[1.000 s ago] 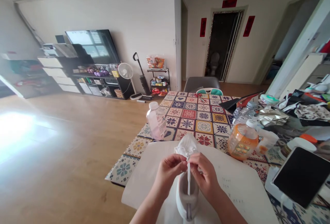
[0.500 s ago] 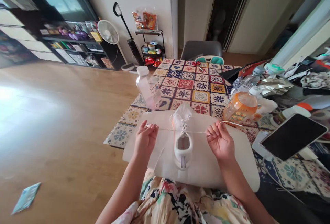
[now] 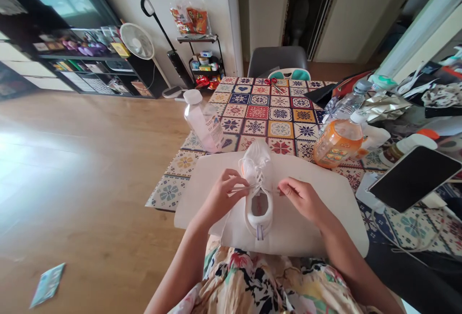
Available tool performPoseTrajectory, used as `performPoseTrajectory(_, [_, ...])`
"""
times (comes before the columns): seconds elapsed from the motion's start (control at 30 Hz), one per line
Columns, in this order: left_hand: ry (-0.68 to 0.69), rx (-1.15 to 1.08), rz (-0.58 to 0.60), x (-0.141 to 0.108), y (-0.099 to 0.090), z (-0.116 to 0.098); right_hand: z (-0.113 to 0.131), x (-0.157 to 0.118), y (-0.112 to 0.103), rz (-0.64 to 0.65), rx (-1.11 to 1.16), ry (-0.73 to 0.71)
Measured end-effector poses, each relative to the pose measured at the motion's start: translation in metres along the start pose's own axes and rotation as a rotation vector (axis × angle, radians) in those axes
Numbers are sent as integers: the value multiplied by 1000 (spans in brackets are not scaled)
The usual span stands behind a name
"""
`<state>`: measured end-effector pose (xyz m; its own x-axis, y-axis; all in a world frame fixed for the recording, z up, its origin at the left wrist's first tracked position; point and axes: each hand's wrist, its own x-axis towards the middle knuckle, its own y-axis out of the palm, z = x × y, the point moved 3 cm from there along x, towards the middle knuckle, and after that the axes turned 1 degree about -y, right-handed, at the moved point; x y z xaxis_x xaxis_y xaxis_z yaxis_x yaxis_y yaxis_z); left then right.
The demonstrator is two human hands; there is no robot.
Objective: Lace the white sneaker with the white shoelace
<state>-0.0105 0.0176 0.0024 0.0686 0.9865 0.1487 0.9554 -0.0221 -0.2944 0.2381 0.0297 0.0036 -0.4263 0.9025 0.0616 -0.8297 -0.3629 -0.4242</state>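
A white shoe (image 3: 260, 208) lies on a pale sheet (image 3: 306, 227) at the table's near edge, its heel toward me and clear plastic over its toe. White laces cross over its tongue. To the left of the laces, my left hand (image 3: 231, 189) pinches a lace between thumb and fingers, close to the shoe's collar. My right hand (image 3: 298, 193) is on the other side, a little away from the shoe, with thumb and fingertips closed on the other lace, of which little shows.
A pinkish bottle (image 3: 205, 124) stands beyond the sheet on the left. On the right are an orange drink bottle (image 3: 334, 145), a clear bottle, a phone (image 3: 415, 179) and cluttered items. Red-handled scissors (image 3: 276, 84) lie at the table's far edge.
Both hands have moved inward from a wide spread to beside the shoe. The lace that was stretched straight out on both sides now shows only in short lengths near the fingers.
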Motion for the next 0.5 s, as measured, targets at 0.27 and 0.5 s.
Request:
performPoseTrajectory(0.27, [104, 239, 123, 4, -2, -5, 0, 2, 0, 118, 28, -31])
performPoseTrajectory(0.5, [131, 186, 351, 8, -15, -12, 10, 3, -7, 248, 254, -54])
